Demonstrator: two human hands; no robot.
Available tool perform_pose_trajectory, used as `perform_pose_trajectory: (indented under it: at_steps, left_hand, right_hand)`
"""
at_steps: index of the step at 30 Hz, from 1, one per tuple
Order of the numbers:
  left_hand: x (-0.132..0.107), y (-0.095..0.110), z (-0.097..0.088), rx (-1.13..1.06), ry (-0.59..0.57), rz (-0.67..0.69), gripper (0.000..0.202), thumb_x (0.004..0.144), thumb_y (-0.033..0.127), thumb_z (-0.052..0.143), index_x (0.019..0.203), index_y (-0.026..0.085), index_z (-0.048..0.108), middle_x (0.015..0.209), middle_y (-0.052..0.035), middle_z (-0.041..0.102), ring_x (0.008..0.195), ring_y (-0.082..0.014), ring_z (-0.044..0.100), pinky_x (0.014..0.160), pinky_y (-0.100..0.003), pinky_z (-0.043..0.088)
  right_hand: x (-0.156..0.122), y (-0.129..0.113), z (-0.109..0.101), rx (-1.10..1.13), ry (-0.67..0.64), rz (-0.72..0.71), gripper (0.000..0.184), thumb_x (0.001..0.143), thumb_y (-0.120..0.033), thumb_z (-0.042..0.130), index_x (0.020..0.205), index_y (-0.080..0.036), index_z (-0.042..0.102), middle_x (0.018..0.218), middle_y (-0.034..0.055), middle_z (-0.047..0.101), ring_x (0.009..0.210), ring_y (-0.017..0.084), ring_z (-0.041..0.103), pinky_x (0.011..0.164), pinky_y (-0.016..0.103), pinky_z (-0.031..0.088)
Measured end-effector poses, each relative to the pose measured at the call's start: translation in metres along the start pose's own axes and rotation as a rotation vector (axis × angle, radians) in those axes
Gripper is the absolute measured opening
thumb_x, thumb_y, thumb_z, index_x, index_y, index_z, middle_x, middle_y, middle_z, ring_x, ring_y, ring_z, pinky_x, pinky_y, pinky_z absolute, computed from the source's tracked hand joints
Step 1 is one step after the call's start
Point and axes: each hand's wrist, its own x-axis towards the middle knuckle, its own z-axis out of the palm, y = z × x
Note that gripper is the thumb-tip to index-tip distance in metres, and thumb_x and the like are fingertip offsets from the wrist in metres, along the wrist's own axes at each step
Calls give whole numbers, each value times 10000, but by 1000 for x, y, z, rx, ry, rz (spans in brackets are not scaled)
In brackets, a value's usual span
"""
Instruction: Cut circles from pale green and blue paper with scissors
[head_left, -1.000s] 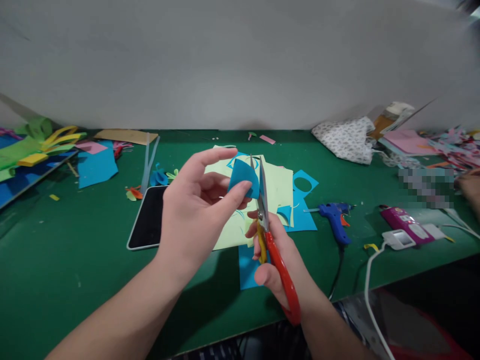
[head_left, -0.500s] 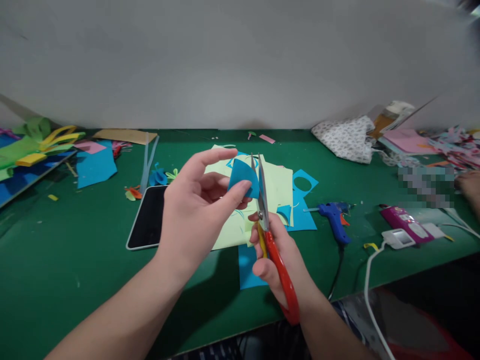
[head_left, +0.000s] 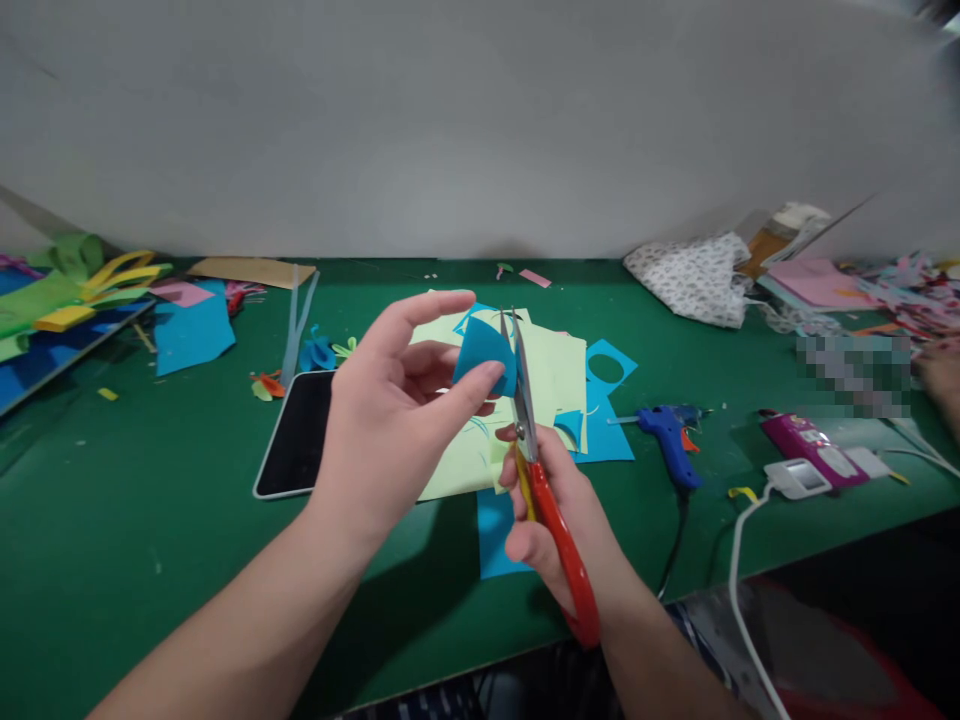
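Observation:
My left hand (head_left: 390, 420) pinches a small blue paper piece (head_left: 480, 352) between thumb and fingers, held up above the table. My right hand (head_left: 559, 520) grips red-handled scissors (head_left: 551, 510) with the blades pointing up along the right edge of that blue piece. Under both hands lie pale green sheets (head_left: 555, 370) and blue sheets with cut-out holes (head_left: 609, 372) on the green table (head_left: 150, 500).
A dark tablet (head_left: 296, 435) lies left of the sheets. A blue glue gun (head_left: 670, 435), a purple device (head_left: 802, 445) and a white cable (head_left: 739, 570) sit at right. Coloured paper scraps (head_left: 82, 290) pile at far left. Another person's hand (head_left: 937, 375) shows at the right edge.
The scissors and the blue piece have shifted only slightly; the blades have closed a little against the paper's edge.

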Motion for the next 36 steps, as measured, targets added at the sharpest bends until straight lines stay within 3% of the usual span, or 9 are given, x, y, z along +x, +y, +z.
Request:
perform_pose_trajectory:
  at_steps: [6,17,25,36]
  left_hand:
    - [-1,-1,0,-31,-13,-21,394,751,99,753,1111,221,652,689,73,671,599,-81,682,583,-171,638]
    - [-3,-3,2,-97,-34,-64,375,776,109,733,1113,241,638,684,67,688,592,-84,675,611,-189,639]
    - [-3,-2,3,2,8,-65,372,760,145,733,1103,261,646,691,50,651,594,-118,683,601,-245,641]
    - [-3,-2,2,59,17,-21,378,757,147,727,1111,252,646,686,51,616,611,-117,676,612,-241,637]
  right_hand:
    - [-3,-1,-2,-71,-24,-42,962,477,-873,646,1268,-342,511,1050,43,514,832,211,476,782,393,465]
    - [-2,1,1,-61,-11,-35,931,530,-858,658,1244,-286,488,960,31,503,752,179,465,632,316,453]
    - [0,2,0,-69,-20,-94,826,586,-816,674,1199,-287,513,898,10,495,704,159,423,609,295,426]
    - [-1,-3,1,-24,25,34,997,388,-869,691,1195,-305,536,965,27,498,744,176,449,683,340,473]
